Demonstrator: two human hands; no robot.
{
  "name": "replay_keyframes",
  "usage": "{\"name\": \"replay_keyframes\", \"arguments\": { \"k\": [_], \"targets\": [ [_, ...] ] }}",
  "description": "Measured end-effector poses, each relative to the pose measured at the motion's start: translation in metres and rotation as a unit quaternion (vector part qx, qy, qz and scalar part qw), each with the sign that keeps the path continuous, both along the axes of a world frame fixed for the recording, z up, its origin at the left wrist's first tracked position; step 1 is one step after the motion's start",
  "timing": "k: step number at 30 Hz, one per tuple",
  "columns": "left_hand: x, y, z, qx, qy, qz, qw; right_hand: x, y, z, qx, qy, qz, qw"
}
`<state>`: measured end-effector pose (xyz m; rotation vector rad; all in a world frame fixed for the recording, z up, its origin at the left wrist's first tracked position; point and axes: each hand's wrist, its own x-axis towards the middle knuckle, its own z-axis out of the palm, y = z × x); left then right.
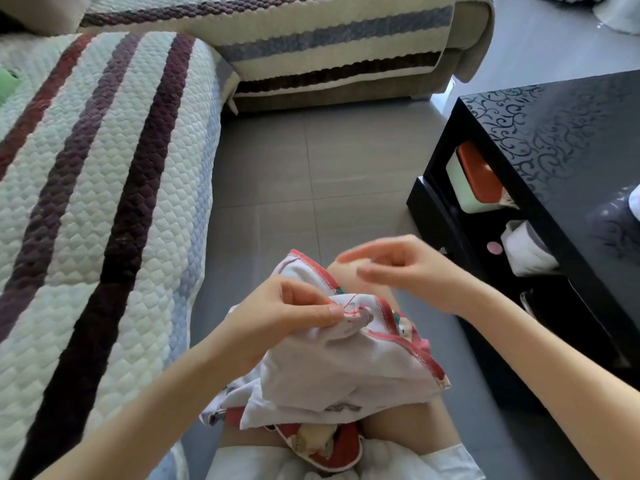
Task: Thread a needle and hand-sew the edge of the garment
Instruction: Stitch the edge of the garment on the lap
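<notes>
A white garment [332,372] with red stitched edging lies bunched on my lap. My left hand [287,317] pinches a fold of it between thumb and fingers, right where red stitches show. A thin red thread [356,294] runs up from that fold to my right hand [398,268], which hovers just above and to the right. Its thumb and a curled finger pinch the thread's upper end, while the index finger points left. The needle itself is too small to make out.
A quilted striped sofa [104,185] runs along my left and across the back. A glossy black coffee table [554,150] stands close on my right, with boxes and cloths on its lower shelf. Grey tiled floor [311,168] lies ahead.
</notes>
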<state>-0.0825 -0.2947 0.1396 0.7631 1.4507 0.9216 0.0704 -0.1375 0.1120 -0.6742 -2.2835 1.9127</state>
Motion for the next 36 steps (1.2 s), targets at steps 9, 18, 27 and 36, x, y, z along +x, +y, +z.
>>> {"name": "replay_keyframes", "arguments": {
  "k": [9, 18, 27, 36],
  "targets": [
    [0.000, -0.001, 0.004, 0.029, 0.033, -0.025, 0.999, 0.002, -0.017, 0.020, 0.030, 0.035, 0.049, 0.998],
    [0.008, 0.002, 0.013, 0.006, 0.051, -0.035, 0.998, -0.001, -0.010, 0.075, 0.045, 0.172, -0.054, 0.983],
    [0.009, 0.002, 0.014, 0.032, 0.077, -0.028, 0.996, -0.014, -0.011, 0.080, 0.147, 0.165, -0.155, 0.963],
    [0.005, 0.001, 0.006, 0.024, -0.010, -0.021, 0.999, -0.005, -0.017, 0.042, 0.070, 0.063, -0.107, 0.990]
  ]
}}
